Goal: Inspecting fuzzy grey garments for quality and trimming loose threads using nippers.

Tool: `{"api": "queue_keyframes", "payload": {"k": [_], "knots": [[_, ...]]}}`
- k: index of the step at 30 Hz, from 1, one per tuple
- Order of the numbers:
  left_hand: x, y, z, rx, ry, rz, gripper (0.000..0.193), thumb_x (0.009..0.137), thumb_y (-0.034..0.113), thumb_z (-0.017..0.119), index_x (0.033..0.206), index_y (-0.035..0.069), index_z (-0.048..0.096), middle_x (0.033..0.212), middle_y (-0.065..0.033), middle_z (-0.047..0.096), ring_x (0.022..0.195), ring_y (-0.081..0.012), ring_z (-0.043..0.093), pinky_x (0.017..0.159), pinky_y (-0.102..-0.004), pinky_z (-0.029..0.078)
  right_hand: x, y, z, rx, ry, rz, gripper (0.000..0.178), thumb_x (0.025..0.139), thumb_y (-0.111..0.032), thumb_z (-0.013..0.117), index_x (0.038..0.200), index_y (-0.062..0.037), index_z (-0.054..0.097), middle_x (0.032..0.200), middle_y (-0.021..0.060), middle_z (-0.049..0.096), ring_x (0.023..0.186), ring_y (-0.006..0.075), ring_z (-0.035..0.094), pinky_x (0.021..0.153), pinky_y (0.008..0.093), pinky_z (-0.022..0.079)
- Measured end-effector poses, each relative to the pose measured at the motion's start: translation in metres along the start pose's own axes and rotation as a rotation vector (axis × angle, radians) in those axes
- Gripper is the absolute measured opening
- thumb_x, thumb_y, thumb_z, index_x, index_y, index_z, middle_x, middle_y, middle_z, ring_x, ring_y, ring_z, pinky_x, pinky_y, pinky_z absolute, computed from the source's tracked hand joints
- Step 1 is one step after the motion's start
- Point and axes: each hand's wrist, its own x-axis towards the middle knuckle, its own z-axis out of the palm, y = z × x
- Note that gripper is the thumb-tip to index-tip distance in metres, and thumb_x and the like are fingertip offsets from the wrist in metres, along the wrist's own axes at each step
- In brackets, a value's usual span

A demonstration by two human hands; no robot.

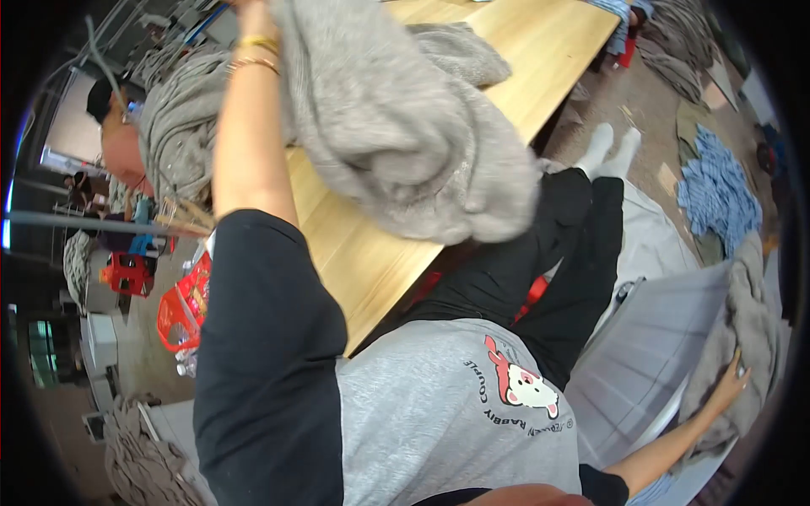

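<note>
Left grip (251, 7), being cropped at top, and right grip (726, 390), on cloth (744, 314) at right, cannot be judged; upper-centre grey knit (396, 126) is possibly being drawn off the table (354, 270) by its loose bulk.

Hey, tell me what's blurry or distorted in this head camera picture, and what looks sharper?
Head view: the raised grey cloth is smeared, likely by motion; the shirt print looks comparatively crisp; the wooden table is brightly lit without harsh glare; the corners fall to black around the fisheye circle; the left hand is cut off by the top edge.
</note>
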Motion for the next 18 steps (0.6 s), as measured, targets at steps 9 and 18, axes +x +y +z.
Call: {"api": "queue_keyframes", "payload": {"k": [9,18], "knots": [[-0.379,-0.068,0.17,0.422,-0.279,0.77,0.058,0.084,0.01,0.061,0.139,0.004,0.044,0.147,-0.0239,0.036,0.141,-0.0404,0.027,0.117,-0.0493,0.02,-0.023,0.084,-0.04,0.022,-0.508,0.249,0.048,0.09,-0.039,0.064,0.118,-0.0003,0.064,0.111,0.0228,0.067,0.103,0.0361,0.064,0.088,0.0412,0.05],[-0.49,-0.066,0.215,0.381,-0.777,0.742,0.046,0.094,0.007,0.056,0.139,0.004,0.047,0.151,-0.0164,0.038,0.143,-0.0305,0.03,0.116,-0.0409,0.023,-0.006,-0.102,-0.095,-0.056,-0.231,0.159,0.065,0.082,-0.028,0.066,0.142,-0.0161,0.046,0.123,0.0221,0.061,0.109,0.0392,0.061,0.091,0.0458,0.048]]}}
